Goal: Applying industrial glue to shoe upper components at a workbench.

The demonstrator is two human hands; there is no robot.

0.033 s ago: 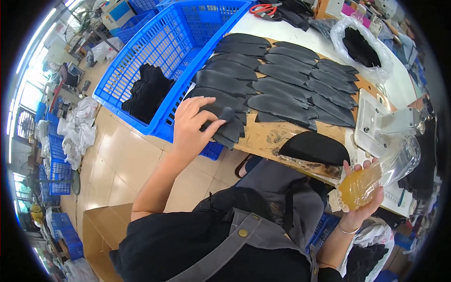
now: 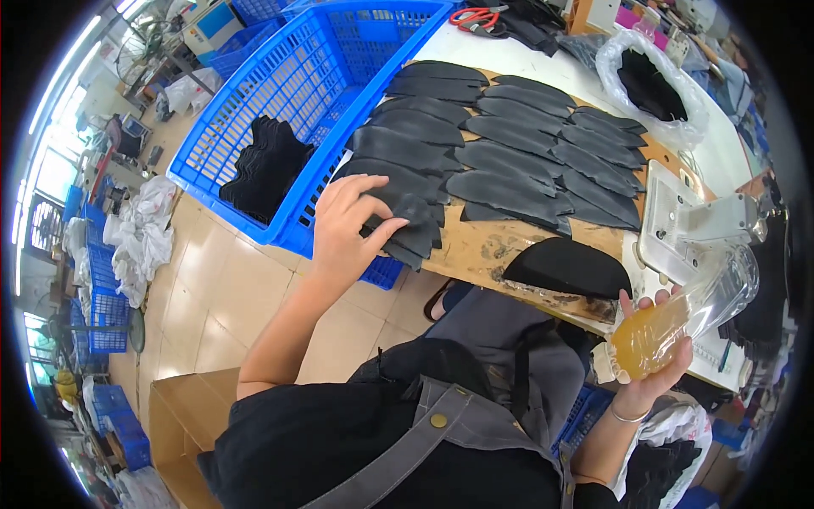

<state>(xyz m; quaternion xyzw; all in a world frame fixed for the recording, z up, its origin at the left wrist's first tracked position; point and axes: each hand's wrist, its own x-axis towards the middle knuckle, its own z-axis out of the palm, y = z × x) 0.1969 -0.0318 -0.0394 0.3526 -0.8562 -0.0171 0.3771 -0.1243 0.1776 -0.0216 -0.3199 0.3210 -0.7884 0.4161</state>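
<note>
My right hand point(image 2: 666, 373) is wrapped round a clear plastic bottle point(image 2: 657, 335) of yellow liquid, tilted with its whitish, ragged end towards the lower left. At the near left corner of the board, my left hand point(image 2: 348, 225) is closed, thumb and fingers pinching a dark curved piece point(image 2: 411, 208) among other black pieces. Overlapping rows of leaf-shaped black pieces point(image 2: 513, 155) cover much of the wooden board point(image 2: 479, 242). Near the bottle, a half-moon black piece point(image 2: 568, 267) lies by the board's front edge.
A large blue basket point(image 2: 246, 93) stands left of the board, with a stack of black wavy-edged pieces point(image 2: 264, 170) inside. To the right is a white machine point(image 2: 687, 225). Red-handled scissors point(image 2: 476, 19) and a plastic bag point(image 2: 615, 64) of black material lie at the back. A cardboard box point(image 2: 182, 424) sits lower left.
</note>
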